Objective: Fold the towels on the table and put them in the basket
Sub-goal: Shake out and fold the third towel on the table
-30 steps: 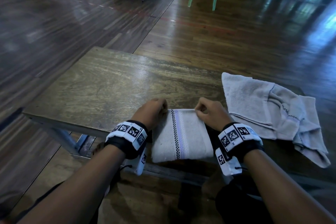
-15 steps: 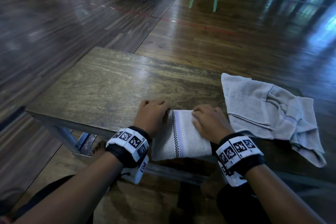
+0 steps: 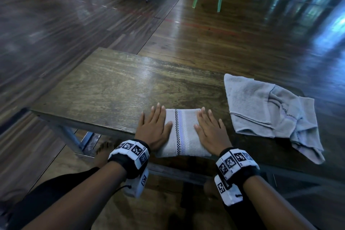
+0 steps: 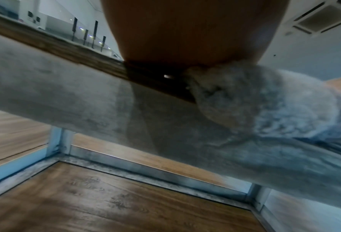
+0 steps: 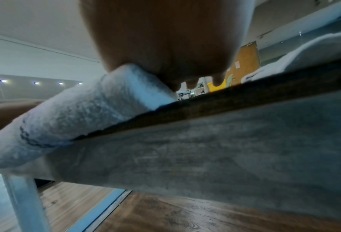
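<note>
While flattened, folded towel (image 3: 183,132) under both hands.

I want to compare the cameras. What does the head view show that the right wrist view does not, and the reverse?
Only the head view shows the left hand, both hands' flat fingers and the folded towel's striped top. Only the right wrist view shows the table's underside and leg. Both show the right hand pressing the folded towel, and the unfolded towel.
</note>
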Demonstrator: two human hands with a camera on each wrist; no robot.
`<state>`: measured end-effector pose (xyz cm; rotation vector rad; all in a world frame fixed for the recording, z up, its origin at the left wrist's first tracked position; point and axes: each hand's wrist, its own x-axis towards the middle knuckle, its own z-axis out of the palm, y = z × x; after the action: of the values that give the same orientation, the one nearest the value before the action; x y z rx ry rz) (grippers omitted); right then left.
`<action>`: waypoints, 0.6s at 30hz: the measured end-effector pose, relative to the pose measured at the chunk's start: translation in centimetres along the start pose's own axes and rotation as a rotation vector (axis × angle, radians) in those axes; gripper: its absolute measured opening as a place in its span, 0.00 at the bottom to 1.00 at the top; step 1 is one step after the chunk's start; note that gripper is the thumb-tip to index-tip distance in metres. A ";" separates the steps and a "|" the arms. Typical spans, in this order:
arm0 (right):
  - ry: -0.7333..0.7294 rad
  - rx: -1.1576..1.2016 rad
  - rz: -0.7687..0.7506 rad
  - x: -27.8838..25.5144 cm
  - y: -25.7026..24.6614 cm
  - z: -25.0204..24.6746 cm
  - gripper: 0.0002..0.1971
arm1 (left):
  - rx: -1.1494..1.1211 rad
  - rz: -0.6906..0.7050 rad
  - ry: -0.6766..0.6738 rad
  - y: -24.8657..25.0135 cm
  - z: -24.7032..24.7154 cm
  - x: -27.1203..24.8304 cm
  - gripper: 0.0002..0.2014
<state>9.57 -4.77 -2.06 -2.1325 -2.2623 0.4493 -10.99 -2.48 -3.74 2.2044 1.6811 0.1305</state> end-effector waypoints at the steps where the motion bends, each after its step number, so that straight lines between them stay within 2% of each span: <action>1: 0.028 0.016 0.010 0.1 0.0 0.0 0.27 | -0.009 -0.018 0.001 -0.3 -0.2 -0.1 0.31; 4: 0.103 0.092 0.102 0.2 0.5 -0.5 0.26 | -0.027 -0.060 0.041 -0.8 -0.8 -0.3 0.29; 7: 0.141 0.164 0.224 0.3 1.5 -1.4 0.22 | -0.010 -0.093 0.209 -0.8 -1.8 -0.8 0.24; 8: 0.155 0.183 0.250 0.4 1.8 -1.6 0.20 | -0.026 -0.114 0.228 -0.7 -2.2 -1.0 0.22; 10: 0.147 0.250 0.302 0.5 2.0 -2.1 0.19 | -0.113 -0.166 0.159 -0.8 -2.8 -1.3 0.18; 13: 0.058 0.435 0.335 0.4 2.0 -2.6 0.24 | -0.256 -0.223 -0.002 -1.3 -3.0 -1.1 0.17; 18: -0.017 0.574 0.302 0.1 1.3 -2.5 0.15 | -0.330 -0.225 -0.047 -1.1 -3.3 -0.8 0.17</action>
<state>11.32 -4.15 0.05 -2.1349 -1.5439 0.9817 -13.19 -2.23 -0.98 1.7565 1.7274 0.2736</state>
